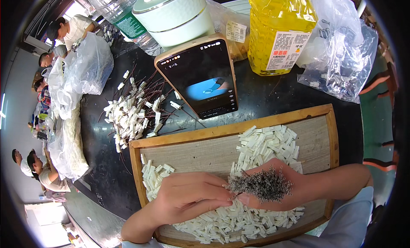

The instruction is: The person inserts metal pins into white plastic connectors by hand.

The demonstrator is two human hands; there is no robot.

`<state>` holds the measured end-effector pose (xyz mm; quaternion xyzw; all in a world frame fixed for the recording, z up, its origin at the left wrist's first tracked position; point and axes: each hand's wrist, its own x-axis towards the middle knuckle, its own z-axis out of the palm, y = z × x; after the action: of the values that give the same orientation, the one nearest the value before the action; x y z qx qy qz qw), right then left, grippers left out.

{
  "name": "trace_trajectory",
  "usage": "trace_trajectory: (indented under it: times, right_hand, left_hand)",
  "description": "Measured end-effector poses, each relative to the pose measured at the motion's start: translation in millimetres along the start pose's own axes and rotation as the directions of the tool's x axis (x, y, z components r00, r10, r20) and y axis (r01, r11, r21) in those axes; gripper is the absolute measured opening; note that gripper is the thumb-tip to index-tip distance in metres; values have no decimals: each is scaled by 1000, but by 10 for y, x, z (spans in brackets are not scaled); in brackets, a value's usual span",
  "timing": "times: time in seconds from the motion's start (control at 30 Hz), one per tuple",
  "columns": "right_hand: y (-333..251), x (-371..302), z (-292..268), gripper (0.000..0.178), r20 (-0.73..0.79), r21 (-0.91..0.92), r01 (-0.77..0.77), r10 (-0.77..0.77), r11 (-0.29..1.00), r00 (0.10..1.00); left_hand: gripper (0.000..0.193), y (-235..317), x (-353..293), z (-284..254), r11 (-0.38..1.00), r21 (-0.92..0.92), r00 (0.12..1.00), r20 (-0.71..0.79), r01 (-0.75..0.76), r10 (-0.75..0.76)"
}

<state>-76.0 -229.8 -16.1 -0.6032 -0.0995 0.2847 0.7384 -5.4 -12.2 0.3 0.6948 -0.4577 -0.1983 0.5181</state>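
Cupped in my right hand [277, 190] sits a bristly bundle of thin grey metal pins [260, 186], palm up, fingers curled around it. My left hand [190, 196] pinches at the bundle's near end, fingertips together. Both hover over the wooden-framed tray [329, 120] at the desk's front edge, above scattered small white plastic connectors [265, 145]. A black smartphone [200, 77] leans behind the tray's back rim.

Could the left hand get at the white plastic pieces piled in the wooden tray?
Probably yes: the left hand hovers just over the white pieces in the tray, nothing between them, though its fingertips pinch at the right hand's wire bundle.
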Motion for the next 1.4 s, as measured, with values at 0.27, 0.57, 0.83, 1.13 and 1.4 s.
trace_trajectory:
  times: [0.27, 0.57, 0.83, 1.13, 1.4]
  right_hand:
    - [19, 15, -20, 17, 11, -21, -258, 258, 966, 966]
    - [45, 24, 18, 17, -152, 211, -141, 175, 967, 973]
    - [-5, 15, 7, 20, -151, 255, -158, 200, 954, 968]
    - [-41, -7, 18, 16, -232, 147, -128, 160, 981, 959]
    - [-48, -12, -9, 18, -210, 189, -140, 179, 972, 961]
  left_hand:
    - [17, 69, -131, -263, 892, 450, 961, -224, -44, 161]
    - [20, 106, -197, -642, 442, 686, 805, -571, 577, -164]
    - [20, 22, -196, -347, 513, 724, 855, -205, 460, -477]
    - [16, 23, -134, -158, 521, 769, 907, -176, 369, -383]
    - [25, 196, -57, -155, 732, 569, 927, -246, 374, -282]
